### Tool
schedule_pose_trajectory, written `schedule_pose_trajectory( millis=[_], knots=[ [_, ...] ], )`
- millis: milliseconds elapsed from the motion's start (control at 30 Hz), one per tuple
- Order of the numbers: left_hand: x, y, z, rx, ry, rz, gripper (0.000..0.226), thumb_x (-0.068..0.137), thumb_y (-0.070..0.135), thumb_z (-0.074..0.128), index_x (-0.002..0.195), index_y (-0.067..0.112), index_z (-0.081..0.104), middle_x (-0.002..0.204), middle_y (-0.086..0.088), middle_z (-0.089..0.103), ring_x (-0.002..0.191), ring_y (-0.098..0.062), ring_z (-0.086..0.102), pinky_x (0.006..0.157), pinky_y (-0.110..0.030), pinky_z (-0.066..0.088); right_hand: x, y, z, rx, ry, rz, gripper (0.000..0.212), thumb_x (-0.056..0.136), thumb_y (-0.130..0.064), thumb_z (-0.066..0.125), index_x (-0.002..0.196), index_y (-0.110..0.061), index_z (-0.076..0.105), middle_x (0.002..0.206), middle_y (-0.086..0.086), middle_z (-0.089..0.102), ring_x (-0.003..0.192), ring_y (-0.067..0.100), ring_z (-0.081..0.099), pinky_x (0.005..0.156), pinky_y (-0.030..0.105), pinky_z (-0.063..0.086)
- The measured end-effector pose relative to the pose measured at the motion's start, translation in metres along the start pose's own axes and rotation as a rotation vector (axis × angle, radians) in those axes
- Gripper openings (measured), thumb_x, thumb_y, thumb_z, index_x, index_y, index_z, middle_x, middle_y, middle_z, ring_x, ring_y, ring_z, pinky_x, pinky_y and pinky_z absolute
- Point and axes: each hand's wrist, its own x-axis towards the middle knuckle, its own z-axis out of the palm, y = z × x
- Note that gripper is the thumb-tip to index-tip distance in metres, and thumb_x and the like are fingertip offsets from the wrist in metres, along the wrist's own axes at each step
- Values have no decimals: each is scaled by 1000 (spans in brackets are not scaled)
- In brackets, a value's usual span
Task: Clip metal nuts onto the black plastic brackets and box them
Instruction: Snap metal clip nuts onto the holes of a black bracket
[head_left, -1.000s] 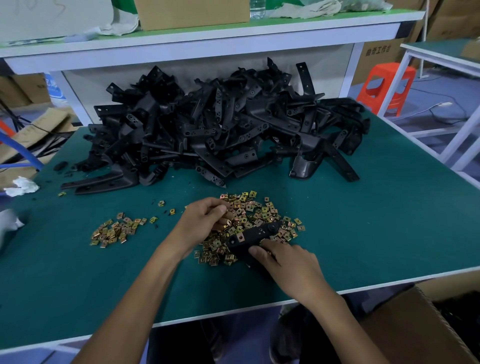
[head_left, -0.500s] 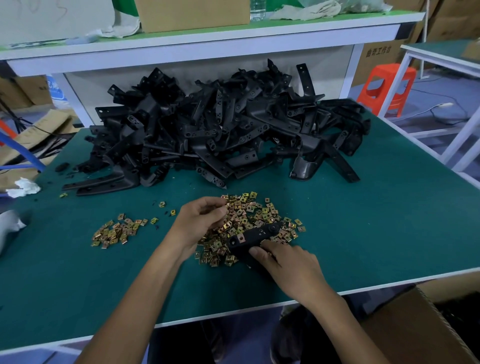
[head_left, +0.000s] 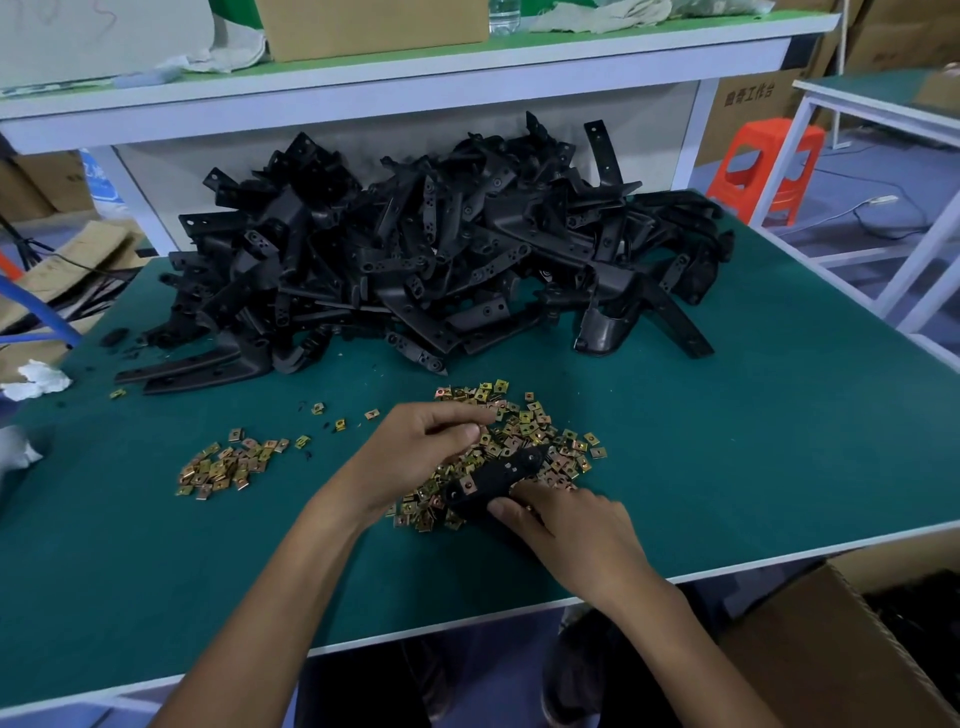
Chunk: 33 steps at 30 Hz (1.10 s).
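— What is found at the left?
— A small heap of metal nuts (head_left: 228, 465) is spread on the green table (head_left: 779, 415). The left hand (head_left: 415, 457) is held over the larger nut heap (head_left: 524, 431) with its fingertips pinched together. Whether a nut is caught between them cannot be told.
— And the bracket?
— One black bracket (head_left: 493, 480) is laid on that heap, and its near end is gripped by the right hand (head_left: 571, 530). A cardboard box (head_left: 831, 649) is seen at the lower right.

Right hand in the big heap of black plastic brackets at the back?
No: the right hand grips one black plastic bracket on the near pile of gold-coloured metal nuts, well short of the heap.
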Motion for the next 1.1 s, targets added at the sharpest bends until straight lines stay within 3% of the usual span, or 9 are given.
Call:
schedule_pose_trajectory(
  millis=[67, 233, 500, 600, 700, 867, 967, 1100],
  knots=[
    [-3, 4, 4, 41, -51, 9, 25, 99, 20, 63, 115, 34, 75, 118, 17, 71, 111, 6, 61, 92, -11, 47, 0, 0, 0, 1, -1, -4, 47, 87, -83, 13, 87, -45, 39, 85, -4, 68, 87, 23, 65, 53, 34, 26],
    [-6, 9, 10, 28, -84, -26, 15, 95, 21, 68, 99, 31, 78, 93, 0, 76, 84, -8, 70, 74, -15, 53, 1, -2, -2, -16, -29, -6, 45, 86, -83, 11, 87, -45, 37, 85, -3, 68, 87, 23, 66, 55, 36, 27],
    [-5, 12, 11, 39, -103, -46, 18, 94, 18, 69, 94, 32, 80, 89, 2, 77, 82, -7, 70, 74, -17, 54, 4, -2, -2, -39, -76, -12, 43, 93, -79, 20, 106, -42, 40, 92, -2, 71, 92, 25, 66, 61, 36, 32],
    [-4, 13, 10, 89, -98, -63, 16, 92, 21, 72, 94, 33, 81, 94, 0, 77, 84, -6, 69, 76, -16, 53, 8, -1, -4, -50, -131, -17, 47, 94, -79, 21, 101, -40, 47, 94, -3, 71, 95, 25, 66, 64, 37, 33],
    [-3, 14, 12, 45, -92, -125, 15, 89, 17, 74, 91, 30, 82, 91, 1, 77, 82, -5, 68, 72, -14, 52, 12, 0, -7, -47, -188, -25, 43, 94, -79, 22, 85, -41, 42, 97, -3, 71, 97, 27, 66, 65, 37, 33],
    [-10, 5, 20, -114, -80, -233, 11, 89, 12, 74, 98, 14, 79, 89, -1, 76, 84, -13, 67, 77, -24, 52, 13, 2, -6, -41, -170, -43, 52, 93, -79, 23, 97, -36, 53, 94, -4, 71, 93, 25, 66, 62, 37, 32],
    [-18, -1, 24, -54, -30, -143, 20, 90, 17, 74, 109, 21, 78, 92, 2, 78, 85, -10, 70, 73, -21, 53, 12, 1, -3, -31, -135, -34, 62, 87, -83, 14, 102, -38, 54, 94, -5, 71, 93, 24, 66, 62, 37, 33],
    [-27, -7, 34, 272, 57, 90, 31, 85, 27, 79, 112, 39, 71, 96, 25, 74, 91, 10, 66, 76, -10, 45, 8, 1, 0, -42, -103, 11, 79, 78, -82, -1, 109, -36, 56, 97, -2, 72, 94, 28, 67, 63, 37, 32]
  ],
)
